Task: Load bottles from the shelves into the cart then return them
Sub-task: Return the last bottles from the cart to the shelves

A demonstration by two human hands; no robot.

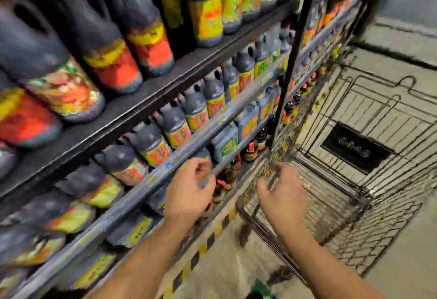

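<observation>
Motion blur smears the whole view, so no label on the bottles (151, 147) left of the black upright post (292, 62) can be read. Lower left of the post, the left hand (189, 190) covers most of 1 dark bottle (204, 153); whether its fingers close on it cannot be told. Below the post's foot, the right hand (281, 194) blurs into the cart (267, 239) rim, its hold unclear. Right of the post, the plaque (354, 150) bears unreadable marks. Far left of the post, bottles are cut off by the edge.
</observation>
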